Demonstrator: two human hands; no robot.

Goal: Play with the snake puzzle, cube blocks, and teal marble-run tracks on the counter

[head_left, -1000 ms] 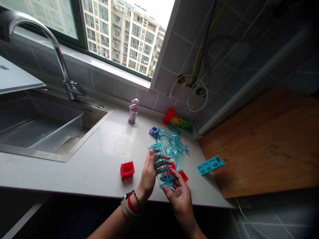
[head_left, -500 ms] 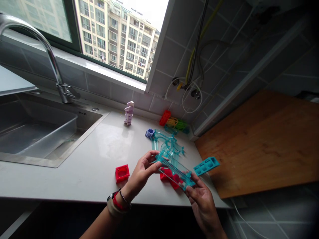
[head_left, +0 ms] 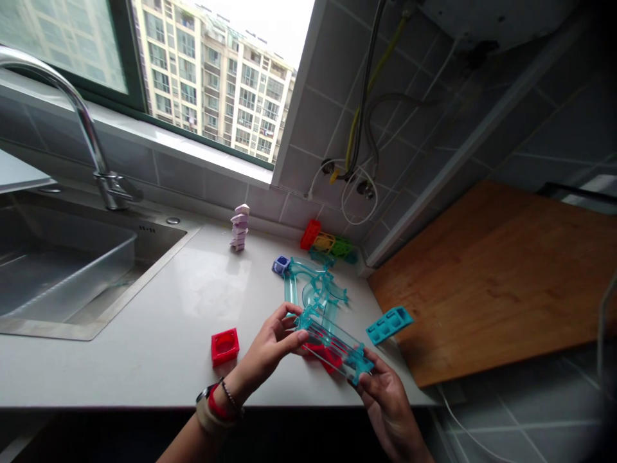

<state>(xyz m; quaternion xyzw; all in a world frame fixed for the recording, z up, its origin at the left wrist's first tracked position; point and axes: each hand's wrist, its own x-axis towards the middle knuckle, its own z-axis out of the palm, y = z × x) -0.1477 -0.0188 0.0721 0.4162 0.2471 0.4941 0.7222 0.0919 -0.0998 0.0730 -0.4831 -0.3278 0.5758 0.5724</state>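
Someone stands at the counter holding a see-through blue track piece a little above it, near the front edge. The left hand pinches one end with fingertips. The right hand pinches the other end from below.

It looks like a marble run being put together, and only a bit is done. A bunch of curvy blue tracks lies joined up behind the held piece. A lot is loose: a red cube, a small blue cube, a blue block with holes, a little pink tower, and colored blocks by the wall.

Some red pieces sit under the held track, and I cannot tell their shape. The sink is cut off at the left.
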